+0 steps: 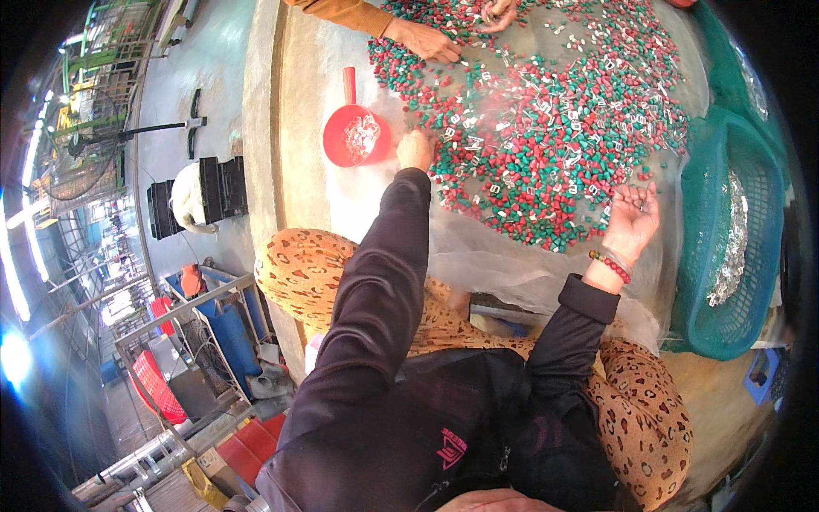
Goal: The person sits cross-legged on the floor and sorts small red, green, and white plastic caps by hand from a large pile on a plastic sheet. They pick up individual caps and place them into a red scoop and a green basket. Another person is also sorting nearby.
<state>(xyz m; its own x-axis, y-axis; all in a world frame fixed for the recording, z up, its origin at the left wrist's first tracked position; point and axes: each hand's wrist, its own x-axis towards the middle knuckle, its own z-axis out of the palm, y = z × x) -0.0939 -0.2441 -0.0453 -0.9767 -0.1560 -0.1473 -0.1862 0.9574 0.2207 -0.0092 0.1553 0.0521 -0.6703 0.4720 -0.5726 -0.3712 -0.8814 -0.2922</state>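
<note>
Loosely, my right grip (633, 211) curls half-spread beside coloured pieces (546, 162). My left grip (415, 151) bunches near the red dipper (339, 143); holding anything, I can't tell.

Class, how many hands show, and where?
4: the person's left hand right of the red scoop; their right hand at the pile's lower right; one hand and another hand at the top.

Small pieces (554, 154) toward one o'clock mix red, teal-green and white. The scoop (337, 141) at eleven is bright red, the basket (705, 213) at three teal. The jacket (375, 282) is black, printed pink; trousers (653, 418) at four, tan with dark leopard spots; the bracelet (612, 266) mostly red.
</note>
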